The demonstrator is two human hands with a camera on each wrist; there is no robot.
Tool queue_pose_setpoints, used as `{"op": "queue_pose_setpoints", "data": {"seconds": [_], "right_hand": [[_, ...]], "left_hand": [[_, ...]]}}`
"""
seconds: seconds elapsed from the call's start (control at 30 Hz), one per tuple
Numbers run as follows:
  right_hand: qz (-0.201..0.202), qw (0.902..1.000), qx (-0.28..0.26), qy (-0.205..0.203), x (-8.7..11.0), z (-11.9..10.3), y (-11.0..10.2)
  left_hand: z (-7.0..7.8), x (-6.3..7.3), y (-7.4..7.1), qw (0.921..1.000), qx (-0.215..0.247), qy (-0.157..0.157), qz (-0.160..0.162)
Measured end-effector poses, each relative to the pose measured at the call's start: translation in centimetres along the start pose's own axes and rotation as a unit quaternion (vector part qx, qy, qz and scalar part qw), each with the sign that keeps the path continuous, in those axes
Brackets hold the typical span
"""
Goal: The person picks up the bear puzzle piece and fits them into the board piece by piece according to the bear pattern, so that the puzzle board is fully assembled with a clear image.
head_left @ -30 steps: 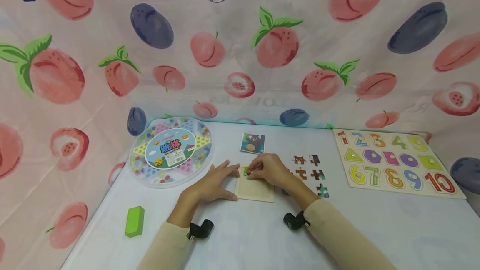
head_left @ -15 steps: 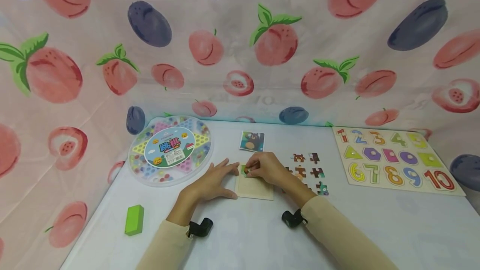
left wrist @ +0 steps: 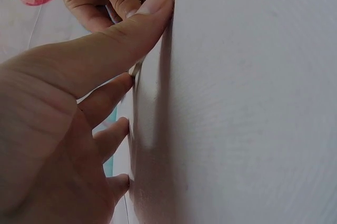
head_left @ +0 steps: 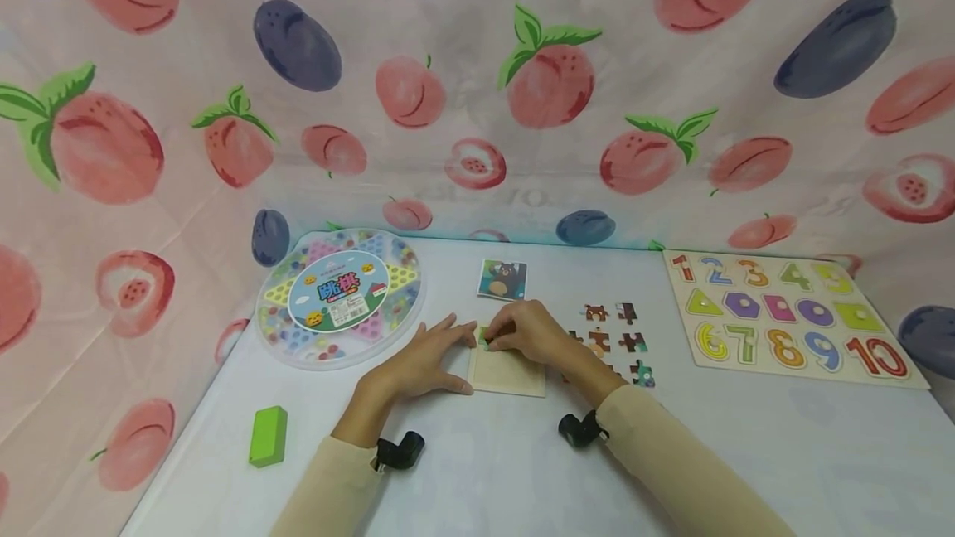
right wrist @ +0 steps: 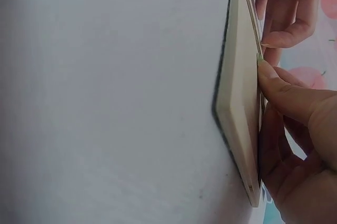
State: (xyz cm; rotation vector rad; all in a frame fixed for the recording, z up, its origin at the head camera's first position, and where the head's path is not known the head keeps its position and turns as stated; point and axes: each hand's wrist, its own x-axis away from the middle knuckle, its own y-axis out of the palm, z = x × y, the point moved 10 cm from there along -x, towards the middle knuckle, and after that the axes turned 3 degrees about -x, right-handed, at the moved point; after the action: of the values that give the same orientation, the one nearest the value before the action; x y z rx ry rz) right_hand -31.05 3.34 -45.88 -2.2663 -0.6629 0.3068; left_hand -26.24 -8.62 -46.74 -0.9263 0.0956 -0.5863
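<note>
A small pale wooden puzzle board (head_left: 507, 375) lies flat on the white table. My left hand (head_left: 421, 363) rests at its left edge, fingers spread, with the thumb (left wrist: 155, 5) touching the board's side in the left wrist view. Over the board's upper left corner, my right hand (head_left: 530, 330) pinches a jigsaw piece, mostly hidden by the fingers. A green patch of puzzle (head_left: 483, 336) shows beside those fingertips. In the right wrist view, the right thumb (right wrist: 279, 84) lies low over the board's surface. Several loose jigsaw pieces (head_left: 632, 343) lie right of the board, some behind my right forearm.
A bear picture card (head_left: 502, 280) lies behind the board. At left are a round Chinese checkers box (head_left: 339, 297) and a green block (head_left: 267, 437). A number-and-shape board (head_left: 791, 317) lies at right. Fruit-printed cloth (head_left: 477, 106) hangs behind the table.
My right hand has shifted slightly left and away from me at the board's upper left corner; the orange-brown piece it pinches is now more hidden. My left hand stays put.
</note>
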Motion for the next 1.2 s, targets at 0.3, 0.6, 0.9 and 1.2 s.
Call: {"op": "queue_pose_setpoints", "data": {"seconds": [0.3,0.6,0.9,1.2], "right_hand": [[0.038,0.9966,0.024,0.07,0.5,1.1,-1.1],[0.033,0.9989,0.02,0.026,0.6,0.4,-0.8],[0.033,0.9988,0.016,0.033,0.6,0.5,-0.8],[0.037,0.9985,0.009,0.038,0.6,0.7,-0.8]], "left_hand": [[-0.2,-0.1,0.1,1.0,-0.008,0.005,0.003],[-0.2,0.0,0.1,1.0,-0.009,-0.002,0.001],[-0.3,0.0,0.2,0.9999,-0.01,-0.001,0.001],[-0.1,0.1,0.3,0.9997,-0.021,0.008,-0.004]]}}
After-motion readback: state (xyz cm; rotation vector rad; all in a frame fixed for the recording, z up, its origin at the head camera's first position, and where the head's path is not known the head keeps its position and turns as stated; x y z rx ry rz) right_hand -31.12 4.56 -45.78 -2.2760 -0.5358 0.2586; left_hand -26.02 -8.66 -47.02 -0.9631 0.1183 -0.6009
